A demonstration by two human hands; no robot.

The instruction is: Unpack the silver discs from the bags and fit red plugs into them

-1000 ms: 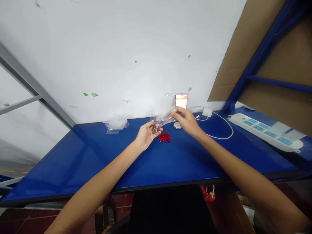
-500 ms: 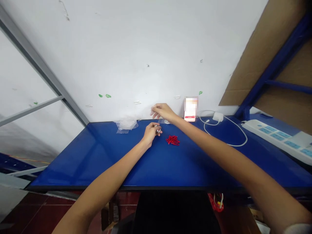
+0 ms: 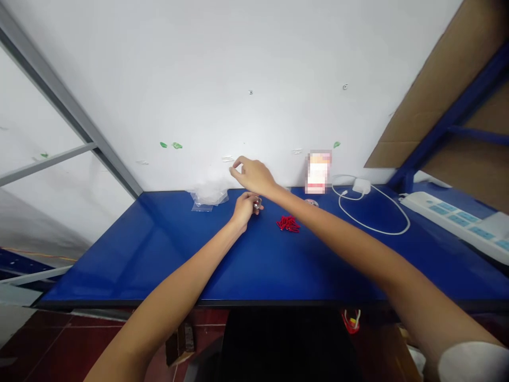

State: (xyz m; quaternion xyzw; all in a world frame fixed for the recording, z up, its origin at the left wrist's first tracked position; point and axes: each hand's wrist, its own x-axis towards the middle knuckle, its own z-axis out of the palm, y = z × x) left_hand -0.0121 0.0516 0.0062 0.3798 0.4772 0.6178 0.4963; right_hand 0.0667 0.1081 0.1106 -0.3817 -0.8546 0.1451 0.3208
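Observation:
My left hand [image 3: 243, 210] is low over the table, its fingers closed round a small shiny metal object [image 3: 257, 203]. Most of that object is covered by the fingers, so its exact kind cannot be told. My right hand [image 3: 255, 176] is raised in front of the wall, above and slightly beyond the left. Its thumb and index finger curl in a pinch, and anything between the tips is too small to make out. A pile of small red cord loops [image 3: 289, 224] lies on the table, right of my left hand. Clear plastic bags [image 3: 209, 195] lie to its left, by the wall.
A lit phone [image 3: 317, 172] leans against the wall. Right of it lie a white charger [image 3: 361, 185] with its cable and a long power strip [image 3: 457, 217]. A small round item [image 3: 312, 202] is partly behind my right forearm. The blue table [image 3: 159, 265] meets the wall.
My right hand has moved left and up, away from the table, and its fingers have curled in. The left hand stays closed on the metal object. The view has shifted slightly.

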